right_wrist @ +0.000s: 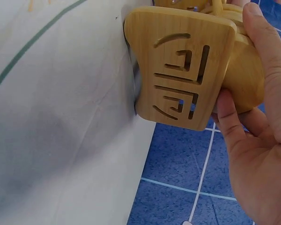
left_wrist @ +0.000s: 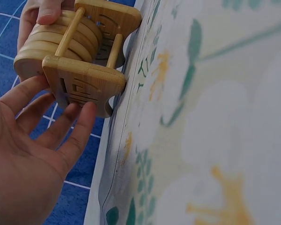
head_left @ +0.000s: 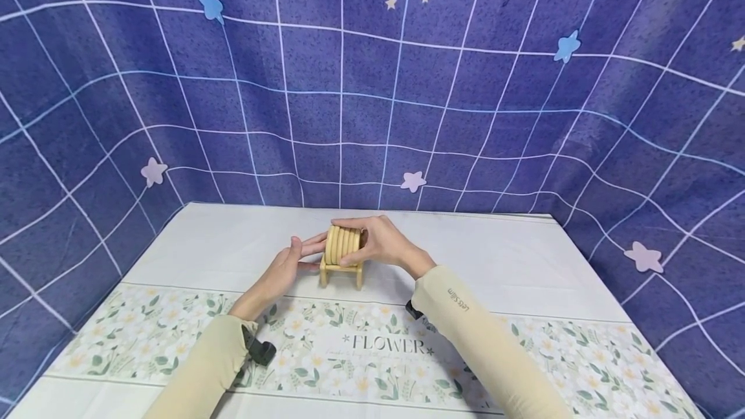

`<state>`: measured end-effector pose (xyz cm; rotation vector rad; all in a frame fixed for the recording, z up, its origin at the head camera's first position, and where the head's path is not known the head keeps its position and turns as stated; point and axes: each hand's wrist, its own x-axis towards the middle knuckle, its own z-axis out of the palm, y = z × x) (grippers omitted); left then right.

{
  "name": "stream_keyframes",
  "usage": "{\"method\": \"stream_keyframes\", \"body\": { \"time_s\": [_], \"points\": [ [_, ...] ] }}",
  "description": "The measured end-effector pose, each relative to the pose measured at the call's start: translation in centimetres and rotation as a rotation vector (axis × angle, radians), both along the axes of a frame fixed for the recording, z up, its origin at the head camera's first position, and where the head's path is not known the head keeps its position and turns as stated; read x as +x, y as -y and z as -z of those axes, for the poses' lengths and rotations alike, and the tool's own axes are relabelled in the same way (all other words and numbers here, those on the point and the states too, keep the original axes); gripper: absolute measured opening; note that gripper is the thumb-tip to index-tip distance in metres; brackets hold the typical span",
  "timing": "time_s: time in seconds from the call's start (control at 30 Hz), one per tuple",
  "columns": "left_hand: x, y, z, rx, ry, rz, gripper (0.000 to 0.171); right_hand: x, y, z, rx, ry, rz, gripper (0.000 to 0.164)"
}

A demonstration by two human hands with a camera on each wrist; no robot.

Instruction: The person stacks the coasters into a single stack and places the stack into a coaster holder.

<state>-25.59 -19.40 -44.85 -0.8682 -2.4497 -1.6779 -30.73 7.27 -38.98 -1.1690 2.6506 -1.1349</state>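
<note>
A row of round wooden coasters [head_left: 343,246] stands on edge in a small wooden rack [head_left: 341,269] on the table. My right hand [head_left: 385,242] holds the row from the right, thumb on the near side and fingers over the top. On the other side, my left hand [head_left: 280,270] reaches in with its fingers mostly straight. The left wrist view shows its fingertips [left_wrist: 88,110] at the rack's end panel [left_wrist: 114,77] and at the outer coaster [left_wrist: 28,65]. Cut-out line patterns mark the other end panel [right_wrist: 147,65] in the right wrist view.
A white tablecloth [head_left: 233,238] with a floral band and the printed word FLOWER [head_left: 388,344] covers the table. Behind and at both sides hangs a blue gridded curtain [head_left: 367,121] with stars. A dark wrist device [head_left: 262,351] sits at the left cuff.
</note>
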Motion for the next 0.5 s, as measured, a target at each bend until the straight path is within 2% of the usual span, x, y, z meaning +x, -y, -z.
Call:
{"method": "stream_keyframes", "body": {
  "time_s": [0.5],
  "points": [
    [-0.51, -0.24, 0.23, 0.049, 0.040, 0.006, 0.082, -0.17, -0.13, 0.36, 0.026, 0.011, -0.002, 0.088]
  ]
}}
